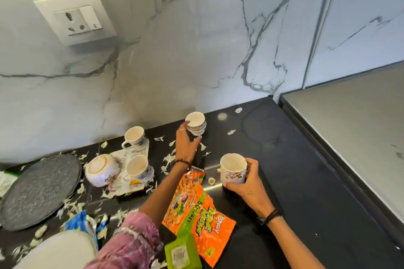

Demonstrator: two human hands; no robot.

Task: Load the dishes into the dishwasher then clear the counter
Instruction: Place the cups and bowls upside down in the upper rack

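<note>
Left hand (185,144): you pinch the small cup (196,125) by its rim, behind the snack wrapper (196,209).
Right hand (247,183): wrapped round the mug (232,169), right of the wrapper.
Handling: glazed ceramic looks light, slippery, breakable; grip the bodies.
Room: bare counter (306,181) lies right of the wrapper.

I am seeing the left arm wearing a pink patterned sleeve (133,236) pushed up toward the elbow. The left hand (185,144) is wearing a ring (183,130) on one finger and a dark beaded bracelet (181,162) at the wrist. The right hand (247,188) is wearing a dark braided band (269,216) at its wrist, the forearm bare.
</note>
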